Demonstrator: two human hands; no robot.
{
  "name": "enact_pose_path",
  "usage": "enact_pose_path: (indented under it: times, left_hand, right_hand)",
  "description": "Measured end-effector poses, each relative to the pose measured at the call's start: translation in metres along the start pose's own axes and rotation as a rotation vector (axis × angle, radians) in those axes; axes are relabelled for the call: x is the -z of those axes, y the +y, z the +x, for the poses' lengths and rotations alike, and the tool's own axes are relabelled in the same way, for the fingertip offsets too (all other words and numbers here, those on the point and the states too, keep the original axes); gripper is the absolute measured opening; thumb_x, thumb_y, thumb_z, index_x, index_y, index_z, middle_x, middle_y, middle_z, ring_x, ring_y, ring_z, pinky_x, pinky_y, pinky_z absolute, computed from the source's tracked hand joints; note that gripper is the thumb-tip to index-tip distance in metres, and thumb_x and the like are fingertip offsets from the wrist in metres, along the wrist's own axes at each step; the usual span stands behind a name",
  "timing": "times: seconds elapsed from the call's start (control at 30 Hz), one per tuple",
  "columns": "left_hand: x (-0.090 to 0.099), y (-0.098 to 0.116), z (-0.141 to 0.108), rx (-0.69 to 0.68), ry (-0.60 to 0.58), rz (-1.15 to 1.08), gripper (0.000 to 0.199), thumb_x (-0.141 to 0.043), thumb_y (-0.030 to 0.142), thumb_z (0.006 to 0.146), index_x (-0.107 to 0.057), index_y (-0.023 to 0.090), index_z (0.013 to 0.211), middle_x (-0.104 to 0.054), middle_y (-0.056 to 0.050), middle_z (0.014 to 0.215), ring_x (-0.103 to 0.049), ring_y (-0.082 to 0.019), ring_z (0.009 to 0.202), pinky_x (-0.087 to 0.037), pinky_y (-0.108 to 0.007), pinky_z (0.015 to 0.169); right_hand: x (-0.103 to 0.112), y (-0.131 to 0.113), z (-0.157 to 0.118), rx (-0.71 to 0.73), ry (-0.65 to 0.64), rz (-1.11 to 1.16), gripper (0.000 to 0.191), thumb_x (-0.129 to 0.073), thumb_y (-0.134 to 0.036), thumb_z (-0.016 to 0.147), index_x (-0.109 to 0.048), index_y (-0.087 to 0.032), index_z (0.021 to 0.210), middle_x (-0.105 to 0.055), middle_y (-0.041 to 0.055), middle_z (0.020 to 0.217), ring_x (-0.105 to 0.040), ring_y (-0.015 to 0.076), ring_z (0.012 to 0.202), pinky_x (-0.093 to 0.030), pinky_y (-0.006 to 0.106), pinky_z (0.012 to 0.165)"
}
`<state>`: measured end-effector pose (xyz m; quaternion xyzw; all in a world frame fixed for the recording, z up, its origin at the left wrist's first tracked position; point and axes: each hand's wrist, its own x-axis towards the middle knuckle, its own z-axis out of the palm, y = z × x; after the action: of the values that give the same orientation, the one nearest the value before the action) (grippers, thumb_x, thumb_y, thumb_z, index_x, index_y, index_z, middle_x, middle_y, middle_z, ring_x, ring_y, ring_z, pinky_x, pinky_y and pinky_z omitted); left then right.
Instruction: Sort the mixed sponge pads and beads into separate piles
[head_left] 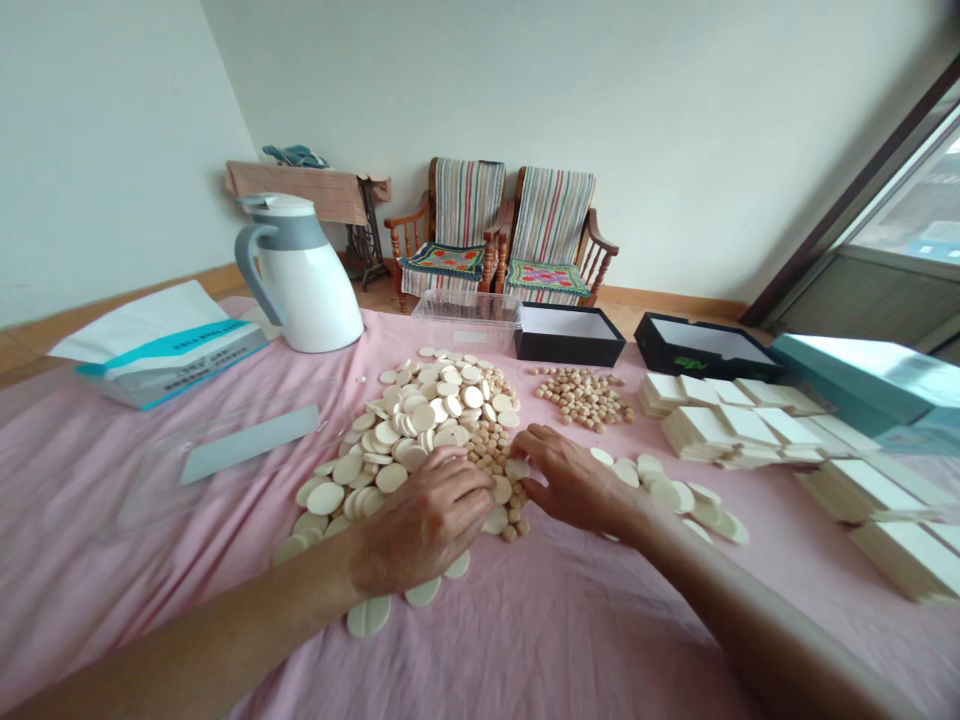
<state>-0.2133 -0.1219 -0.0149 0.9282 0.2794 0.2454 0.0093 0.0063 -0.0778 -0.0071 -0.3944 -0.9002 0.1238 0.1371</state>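
Note:
A heap of pale round wooden discs (424,415) is spread over the pink cloth, with small wooden beads (489,445) mixed in at its right side. My left hand (431,515) lies over the near side of this heap, fingers bent and close together; whatever is under them is hidden. Just right of the heap, my right hand (566,478) has its thumb and fingers closed on a wooden disc (516,468) above the beads. More discs (667,492) lie beside my right wrist. Beyond that hand sits a separate pile of beads (585,396).
Stacks of pale rectangular wooden pieces (697,430) stand at the right, near a light blue box (870,375). Two black boxes (570,346) (697,360) and a clear plastic tray (465,315) line the back. A white jug (307,290) and tissue pack (176,360) stand left.

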Motion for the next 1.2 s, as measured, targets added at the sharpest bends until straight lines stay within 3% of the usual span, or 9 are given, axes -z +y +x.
enact_pose_path:
  times: [0.13, 0.3, 0.4, 0.57, 0.73, 1.03, 1.2]
  left_hand:
    - [0.000, 0.000, -0.001, -0.005, 0.009, 0.008, 0.016, -0.048, 0.012, 0.093, -0.062, 0.016, 0.100, -0.065, -0.006, 0.101, -0.058, -0.018, 0.095, -0.037, -0.042, 0.100]
    - [0.001, 0.001, 0.000, -0.010, -0.006, 0.016, 0.015, -0.048, 0.013, 0.094, -0.062, 0.015, 0.098, -0.065, -0.006, 0.097, -0.059, -0.018, 0.094, -0.038, -0.041, 0.098]
    - [0.002, 0.002, 0.001, -0.010, -0.002, 0.018, 0.015, -0.048, 0.014, 0.094, -0.062, 0.015, 0.098, -0.065, -0.006, 0.096, -0.059, -0.018, 0.094, -0.039, -0.041, 0.097]
    - [0.002, 0.002, 0.003, -0.004, 0.013, 0.010, 0.015, -0.048, 0.013, 0.093, -0.062, 0.016, 0.098, -0.066, -0.006, 0.097, -0.059, -0.018, 0.094, -0.039, -0.041, 0.098]
    - [0.001, 0.001, 0.003, -0.006, 0.020, -0.007, 0.017, -0.050, 0.008, 0.089, -0.061, 0.017, 0.098, -0.065, -0.004, 0.099, -0.058, -0.018, 0.094, -0.037, -0.041, 0.100]
    - [-0.001, -0.001, 0.002, -0.011, 0.006, -0.018, 0.016, -0.050, 0.009, 0.090, -0.060, 0.017, 0.099, -0.064, -0.004, 0.102, -0.056, -0.018, 0.098, -0.036, -0.042, 0.101]
    - [0.000, 0.000, 0.003, -0.010, 0.020, -0.003, 0.016, -0.049, 0.010, 0.092, -0.060, 0.017, 0.099, -0.064, -0.005, 0.103, -0.057, -0.018, 0.098, -0.037, -0.042, 0.101]
  right_hand:
    - [0.017, 0.006, -0.001, -0.027, -0.056, -0.041, 0.026, -0.056, -0.010, 0.073, -0.059, -0.015, 0.098, -0.059, 0.0081, 0.094, -0.056, 0.0188, 0.085, -0.044, 0.030, 0.077]
    - [0.063, 0.019, -0.019, -0.025, -0.312, 0.019, 0.029, -0.060, -0.011, 0.070, -0.065, -0.019, 0.098, -0.064, 0.0055, 0.096, -0.059, 0.0182, 0.087, -0.044, 0.029, 0.076]
    - [0.072, 0.023, -0.023, 0.006, -0.369, 0.081, 0.019, -0.061, -0.016, 0.075, -0.067, -0.020, 0.093, -0.067, 0.0039, 0.092, -0.060, 0.0170, 0.084, -0.044, 0.028, 0.075]
    - [0.032, 0.016, -0.001, -0.123, -0.011, 0.057, 0.022, -0.051, -0.011, 0.082, -0.064, -0.015, 0.100, -0.067, 0.0056, 0.088, -0.060, 0.0152, 0.076, -0.042, 0.026, 0.070]
    - [-0.009, 0.006, 0.012, -0.152, 0.089, 0.005, 0.029, -0.046, -0.014, 0.087, -0.058, -0.013, 0.114, -0.065, 0.0095, 0.094, -0.060, 0.0173, 0.082, -0.041, 0.027, 0.071]
    - [-0.017, 0.006, 0.012, -0.168, 0.108, -0.039, 0.020, -0.047, -0.015, 0.086, -0.061, -0.015, 0.101, -0.062, 0.0076, 0.092, -0.058, 0.0167, 0.084, -0.039, 0.024, 0.071]
    - [-0.009, 0.012, 0.013, -0.189, 0.145, -0.059, 0.013, -0.046, -0.017, 0.088, -0.059, -0.017, 0.089, -0.063, 0.0038, 0.080, -0.055, 0.0133, 0.068, -0.034, 0.023, 0.061]
